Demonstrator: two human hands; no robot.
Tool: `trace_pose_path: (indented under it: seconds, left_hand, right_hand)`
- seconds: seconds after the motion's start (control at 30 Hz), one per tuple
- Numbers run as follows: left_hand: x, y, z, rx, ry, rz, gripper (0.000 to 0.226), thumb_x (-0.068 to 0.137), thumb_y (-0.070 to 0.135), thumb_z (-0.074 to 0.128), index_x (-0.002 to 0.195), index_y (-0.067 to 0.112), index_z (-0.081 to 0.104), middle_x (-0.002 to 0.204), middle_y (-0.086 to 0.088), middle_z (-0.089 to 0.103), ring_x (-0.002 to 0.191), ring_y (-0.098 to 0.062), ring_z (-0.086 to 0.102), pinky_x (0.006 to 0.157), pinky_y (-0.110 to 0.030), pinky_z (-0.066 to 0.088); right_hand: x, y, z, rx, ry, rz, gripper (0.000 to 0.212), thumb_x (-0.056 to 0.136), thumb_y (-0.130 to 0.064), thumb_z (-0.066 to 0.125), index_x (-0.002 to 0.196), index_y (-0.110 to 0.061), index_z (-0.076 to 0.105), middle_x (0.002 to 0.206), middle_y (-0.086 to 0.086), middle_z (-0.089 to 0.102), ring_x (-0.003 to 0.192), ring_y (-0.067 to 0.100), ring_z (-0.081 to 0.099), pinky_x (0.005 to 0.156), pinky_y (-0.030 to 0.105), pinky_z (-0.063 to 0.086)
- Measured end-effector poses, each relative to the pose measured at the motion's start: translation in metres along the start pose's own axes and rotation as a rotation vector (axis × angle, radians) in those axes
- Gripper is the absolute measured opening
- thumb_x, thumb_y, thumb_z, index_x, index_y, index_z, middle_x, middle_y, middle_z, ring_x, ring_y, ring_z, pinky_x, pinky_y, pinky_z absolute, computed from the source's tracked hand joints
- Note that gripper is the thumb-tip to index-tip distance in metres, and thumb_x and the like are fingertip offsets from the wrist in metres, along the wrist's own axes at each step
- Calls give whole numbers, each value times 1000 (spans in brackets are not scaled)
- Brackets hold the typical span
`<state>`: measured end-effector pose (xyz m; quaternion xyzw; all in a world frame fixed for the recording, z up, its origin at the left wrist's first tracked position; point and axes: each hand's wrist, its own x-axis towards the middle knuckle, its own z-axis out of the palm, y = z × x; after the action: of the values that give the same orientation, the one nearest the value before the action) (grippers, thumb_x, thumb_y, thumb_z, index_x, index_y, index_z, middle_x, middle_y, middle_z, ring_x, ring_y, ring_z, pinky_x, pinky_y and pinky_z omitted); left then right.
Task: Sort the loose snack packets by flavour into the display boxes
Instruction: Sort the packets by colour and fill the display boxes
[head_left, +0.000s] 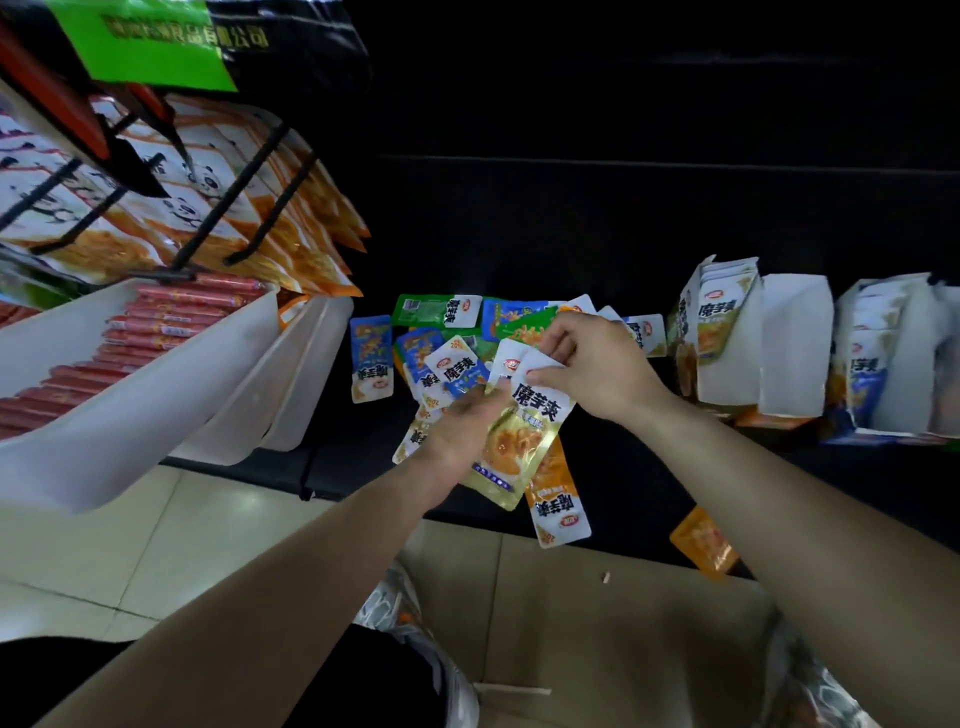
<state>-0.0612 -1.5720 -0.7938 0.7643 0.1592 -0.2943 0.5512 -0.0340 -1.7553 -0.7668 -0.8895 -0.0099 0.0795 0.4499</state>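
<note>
Left of the left hand (457, 431), red sausages (171, 317) fill a white tray (156, 415). Above them and farther left, panda-printed bags (205, 179) hang on black wire hooks (248, 176). Below that hand lies beige tiled floor (130, 561).

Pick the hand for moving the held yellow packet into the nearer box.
Right, probably. The right hand pinches the yellow packet by its top edge, and the nearer box stands on that side. The left hand grips the packet lower down, farther from the box.

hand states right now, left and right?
Left hand: grips the yellow packets at their side.
Right hand: pinches their white top edge.
</note>
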Motion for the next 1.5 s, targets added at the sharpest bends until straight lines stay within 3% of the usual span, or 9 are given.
trace_pose_path:
  seconds: [0.07, 0.17, 0.27, 0.37, 0.7, 0.87, 1.17, 1.33, 1.5]
  left_hand:
    - [4, -6, -1, 135, -58, 1, 97, 66, 79, 66, 138, 19, 48, 136, -5, 59, 122, -25, 59, 109, -49, 42]
    - [22, -18, -8, 29, 38, 14, 42, 90, 41, 70, 119, 13, 58, 107, -4, 72, 87, -10, 71, 84, -31, 57]
    - [40, -30, -14, -112, 262, -65, 21, 97, 25, 62, 113, 12, 59, 98, -5, 73, 71, -12, 70, 65, -26, 55]
    - [51, -44, -15, -162, 358, -114, 25, 97, 25, 62, 117, 12, 57, 99, -8, 71, 65, -17, 71, 76, -40, 61]
    - [66, -44, -26, -146, 393, -79, 24, 98, 21, 60, 119, 8, 57, 103, -9, 69, 65, -10, 64, 39, -13, 46]
    - [67, -54, -24, -137, 392, -96, 28, 96, 23, 63, 119, 7, 57, 106, -12, 71, 66, -16, 69, 46, -21, 53]
    - [55, -47, -14, -112, 334, -76, 27, 97, 25, 62, 119, 12, 58, 100, -6, 71, 76, -17, 69, 63, -27, 56]
    - [46, -46, -9, -58, 347, -65, 30, 96, 32, 62, 120, 14, 59, 103, -6, 70, 90, -26, 69, 83, -37, 56]
    - [43, -48, -4, -44, 317, -71, 35, 92, 39, 65, 120, 17, 59, 111, -8, 70, 94, -29, 71, 87, -47, 59]
  right_hand:
    - [6, 9, 8, 58, 99, 21, 33, 75, -30, 88, 92, -20, 62, 82, -2, 63, 74, 11, 59, 66, 25, 49]
    - [16, 33, 21, -162, 167, 37, 37, 96, -41, 62, 129, -23, 57, 118, 0, 61, 103, 19, 61, 82, 33, 50]
    - [27, 65, 40, -556, -167, -2, 60, 105, -44, 39, 159, -28, 19, 167, -1, 15, 150, 26, 23, 116, 43, 31]
    - [32, 87, 56, -732, -404, 27, 67, 105, -53, 29, 160, -34, -4, 167, -6, -18, 155, 20, -8, 124, 52, 8]
    - [2, 111, 41, -877, -248, 22, 55, 102, -43, 39, 152, -22, 30, 161, 2, 24, 146, 29, 22, 115, 50, 29]
    - [19, 105, 74, -814, -370, -5, 72, 102, -51, 40, 160, -30, 3, 168, -1, -9, 155, 27, -2, 123, 54, 11]
    - [-9, 115, 68, -955, -318, -8, 43, 97, -29, 49, 137, -13, 51, 140, 11, 44, 123, 37, 47, 91, 46, 52]
    - [-24, 117, 59, -856, -280, 155, 67, 90, -54, 64, 137, -9, 46, 138, 12, 42, 125, 34, 48, 92, 45, 53]
    - [-29, 119, 61, -642, -130, 325, 75, 85, -45, 75, 141, -11, 39, 140, 18, 43, 132, 39, 42, 102, 49, 50]
